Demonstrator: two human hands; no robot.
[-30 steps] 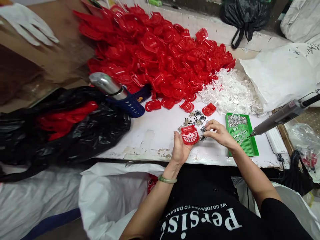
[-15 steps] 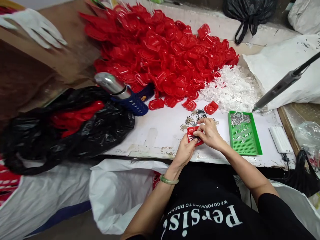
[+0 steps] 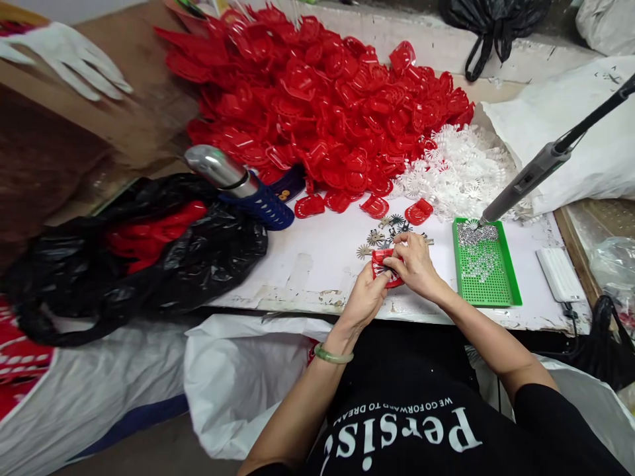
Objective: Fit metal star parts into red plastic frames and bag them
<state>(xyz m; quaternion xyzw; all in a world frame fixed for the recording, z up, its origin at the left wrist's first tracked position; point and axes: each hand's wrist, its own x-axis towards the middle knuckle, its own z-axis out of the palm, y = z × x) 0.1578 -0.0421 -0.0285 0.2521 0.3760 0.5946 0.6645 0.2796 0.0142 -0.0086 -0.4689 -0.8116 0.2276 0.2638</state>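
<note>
My left hand (image 3: 368, 292) grips a red plastic piece (image 3: 380, 255) with a rounded edge, thumb over its lower face, above the front of the white tabletop. A dark spoked insert lies inside the piece, partly covered by fingers. My right hand (image 3: 417, 266) is closed at the piece's right side, its thumb and fingers on it. Just beyond both hands lie several flat spoked metal pieces (image 3: 376, 237), some silvery, some dark. Several loose red pieces (image 3: 374, 206) rest behind them.
A big heap of red pieces (image 3: 322, 106) and a pile of white spoked pieces (image 3: 456, 172) stand behind. To the right, a hanging electric screwdriver (image 3: 526, 178) points at a green tray (image 3: 513, 277) of small metal parts. A black bag (image 3: 218, 251) lies left.
The hanging screwdriver has swung left, so its tip is now over the back of the green tray. Both hands stay almost in place on the red piece, with slight finger shifts.
</note>
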